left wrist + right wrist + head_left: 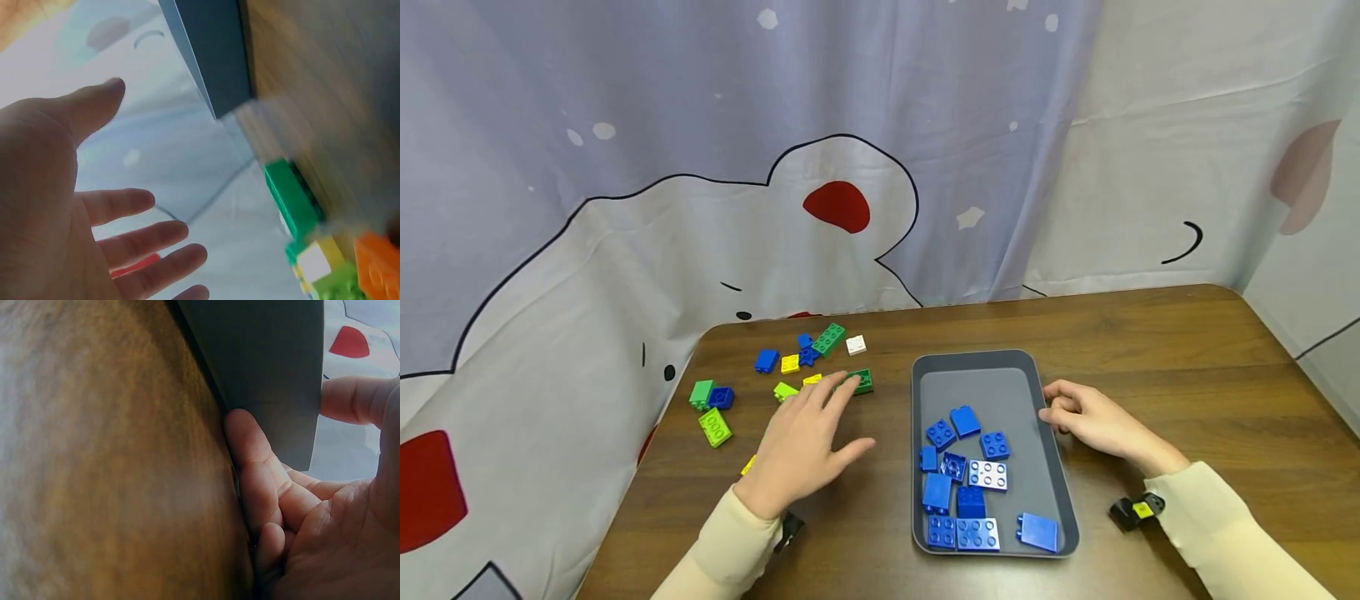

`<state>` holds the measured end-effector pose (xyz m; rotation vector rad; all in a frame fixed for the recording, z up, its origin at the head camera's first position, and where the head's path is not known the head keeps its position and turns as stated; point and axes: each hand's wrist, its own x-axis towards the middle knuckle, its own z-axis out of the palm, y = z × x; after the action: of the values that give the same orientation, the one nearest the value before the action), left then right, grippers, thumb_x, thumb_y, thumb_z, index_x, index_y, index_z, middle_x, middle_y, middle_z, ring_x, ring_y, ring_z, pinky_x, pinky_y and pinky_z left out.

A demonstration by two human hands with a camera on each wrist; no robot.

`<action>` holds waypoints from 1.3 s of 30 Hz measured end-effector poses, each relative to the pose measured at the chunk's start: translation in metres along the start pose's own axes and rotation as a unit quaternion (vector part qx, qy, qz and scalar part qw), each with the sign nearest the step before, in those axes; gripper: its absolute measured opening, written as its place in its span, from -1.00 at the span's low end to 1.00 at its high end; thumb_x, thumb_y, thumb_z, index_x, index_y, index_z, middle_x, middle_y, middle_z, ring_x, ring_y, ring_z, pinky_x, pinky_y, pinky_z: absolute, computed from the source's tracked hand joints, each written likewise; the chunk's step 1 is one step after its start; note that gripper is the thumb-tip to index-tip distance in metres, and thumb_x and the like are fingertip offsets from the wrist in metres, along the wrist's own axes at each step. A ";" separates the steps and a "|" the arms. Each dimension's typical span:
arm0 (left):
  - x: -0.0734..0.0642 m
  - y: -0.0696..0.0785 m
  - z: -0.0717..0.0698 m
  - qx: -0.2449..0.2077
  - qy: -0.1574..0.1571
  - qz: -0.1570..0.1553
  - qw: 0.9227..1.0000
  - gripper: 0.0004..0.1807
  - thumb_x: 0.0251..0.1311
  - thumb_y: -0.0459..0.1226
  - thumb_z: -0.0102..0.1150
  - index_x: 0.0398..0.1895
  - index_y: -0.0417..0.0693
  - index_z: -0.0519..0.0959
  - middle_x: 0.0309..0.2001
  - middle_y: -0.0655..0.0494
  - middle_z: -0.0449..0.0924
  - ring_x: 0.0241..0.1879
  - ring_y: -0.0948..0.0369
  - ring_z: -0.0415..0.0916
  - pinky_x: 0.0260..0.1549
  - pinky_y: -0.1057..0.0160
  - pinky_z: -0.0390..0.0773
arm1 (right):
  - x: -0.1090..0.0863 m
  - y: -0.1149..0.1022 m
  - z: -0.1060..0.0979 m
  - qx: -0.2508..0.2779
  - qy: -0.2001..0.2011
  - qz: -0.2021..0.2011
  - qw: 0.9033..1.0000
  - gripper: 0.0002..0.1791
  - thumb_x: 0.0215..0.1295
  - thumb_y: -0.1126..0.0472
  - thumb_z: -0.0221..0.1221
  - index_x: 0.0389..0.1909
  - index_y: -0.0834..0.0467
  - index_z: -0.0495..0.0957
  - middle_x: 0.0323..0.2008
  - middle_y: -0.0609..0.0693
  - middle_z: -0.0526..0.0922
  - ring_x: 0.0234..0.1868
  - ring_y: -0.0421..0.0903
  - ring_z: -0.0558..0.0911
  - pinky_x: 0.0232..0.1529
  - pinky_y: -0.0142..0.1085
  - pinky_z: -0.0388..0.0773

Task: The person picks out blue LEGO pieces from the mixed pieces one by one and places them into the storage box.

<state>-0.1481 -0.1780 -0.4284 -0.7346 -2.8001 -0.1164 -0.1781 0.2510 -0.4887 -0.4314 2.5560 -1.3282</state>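
A grey tray (985, 383) lies on the table with several blue toy building bricks (988, 475) in its nearer part. At the tray's right side, my right hand (1093, 421) holds the edge. In the right wrist view its thumb (353, 400) meets the rim, while curled fingers (256, 465) rest against the outer wall close to the tabletop. My left hand (801, 450) hovers left of the tray with fingers spread and nothing in them. Just beyond its fingertips lie a dark green brick (865, 382) and a lime brick (784, 391), partly covered by the hand.
Loose green, blue and yellow bricks (790, 363) and a white brick (856, 344) lie on the table's left part. Nearer the left edge sit a lime brick (715, 427) and a dark blue one (721, 397). A patterned curtain (970, 150) hangs behind the wooden table (1150, 350).
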 end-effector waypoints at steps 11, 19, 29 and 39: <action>0.004 -0.072 0.013 -0.003 0.009 -0.075 0.997 -0.18 0.25 0.15 0.35 0.47 -0.07 0.41 0.34 -0.13 0.49 0.21 -0.13 0.56 0.07 -0.23 0.63 | 0.000 -0.001 0.000 0.002 -0.002 0.000 1.000 -0.56 0.47 0.17 0.19 0.19 0.39 0.47 -0.52 -0.07 0.52 -0.44 -0.27 0.48 -0.37 -0.40 0.37; -0.001 -0.126 0.032 0.008 -0.001 -0.160 0.987 -0.30 0.33 0.01 0.30 0.38 -0.25 0.46 0.22 -0.31 0.52 0.12 -0.26 0.56 0.05 -0.26 0.61 | -0.001 -0.003 0.000 0.001 0.000 0.005 1.000 -0.56 0.47 0.15 0.19 0.19 0.37 0.48 -0.51 -0.07 0.52 -0.44 -0.25 0.48 -0.36 -0.39 0.37; -0.016 -0.156 0.042 0.036 -0.034 -0.270 0.962 -0.42 0.42 -0.13 0.15 0.34 -0.36 0.42 0.23 -0.49 0.42 0.14 -0.41 0.43 0.07 -0.41 0.47 | -0.001 0.000 0.000 -0.001 0.000 0.003 1.000 -0.56 0.47 0.14 0.20 0.19 0.37 0.48 -0.52 -0.06 0.53 -0.45 -0.24 0.49 -0.38 -0.39 0.38; -0.024 -0.168 0.038 0.023 -0.032 -0.279 0.959 -0.45 0.19 -0.35 0.21 0.25 -0.44 0.48 0.13 -0.55 0.46 0.04 -0.41 0.46 -0.02 -0.37 0.52 | 0.000 -0.001 0.000 -0.008 0.001 0.009 1.000 -0.57 0.46 0.12 0.20 0.16 0.36 0.49 -0.53 -0.07 0.52 -0.45 -0.24 0.49 -0.38 -0.38 0.38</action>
<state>-0.2188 -0.3298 -0.4739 0.0828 -2.9761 -0.1260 -0.1778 0.2510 -0.4881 -0.4077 2.5676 -1.3046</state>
